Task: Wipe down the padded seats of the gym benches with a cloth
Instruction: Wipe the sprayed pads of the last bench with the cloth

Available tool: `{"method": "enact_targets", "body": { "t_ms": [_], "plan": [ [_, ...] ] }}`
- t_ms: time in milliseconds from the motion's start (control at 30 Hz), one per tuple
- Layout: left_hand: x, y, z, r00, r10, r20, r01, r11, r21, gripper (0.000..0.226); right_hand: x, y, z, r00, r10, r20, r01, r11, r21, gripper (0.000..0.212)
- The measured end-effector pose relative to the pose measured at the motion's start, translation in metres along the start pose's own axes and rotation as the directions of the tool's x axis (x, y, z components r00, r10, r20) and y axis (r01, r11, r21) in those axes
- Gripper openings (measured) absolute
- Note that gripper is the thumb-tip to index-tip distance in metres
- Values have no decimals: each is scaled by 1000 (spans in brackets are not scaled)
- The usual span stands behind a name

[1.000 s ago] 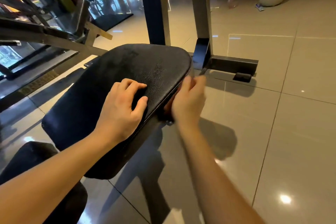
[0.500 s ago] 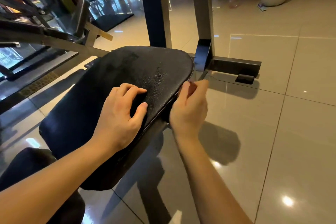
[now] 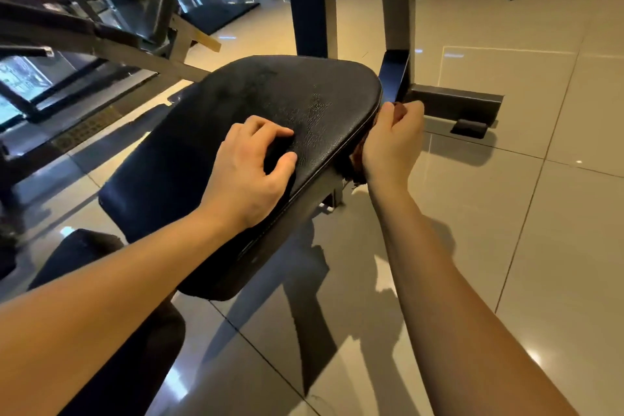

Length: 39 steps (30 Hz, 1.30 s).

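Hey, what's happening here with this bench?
A person is wiping a black padded seat of a gym bench. The left hand rests on top of the seat. The right hand grips a brownish cloth against the seat's right edge; the hand hides most of the cloth.

Black grained padded seat [image 3: 270,105], reddish-brown cloth [image 3: 355,162], beige floor tiles [image 3: 506,213]

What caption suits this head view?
Left hand rests on the black padded seat while right hand grips a brown cloth against its edge.
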<state>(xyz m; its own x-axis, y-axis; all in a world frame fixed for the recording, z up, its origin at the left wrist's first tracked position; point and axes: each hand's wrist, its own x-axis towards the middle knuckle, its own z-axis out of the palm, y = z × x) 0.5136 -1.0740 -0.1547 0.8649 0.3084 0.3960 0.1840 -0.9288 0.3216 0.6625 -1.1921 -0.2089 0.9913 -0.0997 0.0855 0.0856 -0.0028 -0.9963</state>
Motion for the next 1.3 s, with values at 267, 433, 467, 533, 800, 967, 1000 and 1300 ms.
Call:
{"method": "enact_targets", "body": {
  "t_ms": [267,433,467,533,800,967,1000,1300],
  "plan": [
    [-3,-5,-15,994,-109,-29,101,975,-198,27,-201,14,7,983,-167,76,148,968,204,16],
    [-51,-21,-52,994,-105,-11,104,993,-48,26,-297,13,-6,935,-211,285,143,960,242,17],
    [-64,-25,-59,994,-105,-11,105,994,-8,25,-282,17,-4,952,-190,238,133,962,237,14],
    [-84,-31,-68,992,-130,1,130,992,3,21,-228,18,3,989,-136,56,127,983,132,11],
    [-97,-33,-68,960,-239,147,263,949,-175,16,-271,29,4,964,-212,160,191,972,139,15],
    [-100,-34,-67,959,-238,151,263,950,-171,17,-236,25,14,991,-135,8,134,988,79,11],
    [-99,-34,-67,958,-242,151,268,946,-181,17,-245,27,13,987,-150,56,146,987,72,12],
    [-99,-36,-62,956,-255,144,284,929,-238,16,-265,42,5,969,-177,169,165,983,85,17]
  ]
}}
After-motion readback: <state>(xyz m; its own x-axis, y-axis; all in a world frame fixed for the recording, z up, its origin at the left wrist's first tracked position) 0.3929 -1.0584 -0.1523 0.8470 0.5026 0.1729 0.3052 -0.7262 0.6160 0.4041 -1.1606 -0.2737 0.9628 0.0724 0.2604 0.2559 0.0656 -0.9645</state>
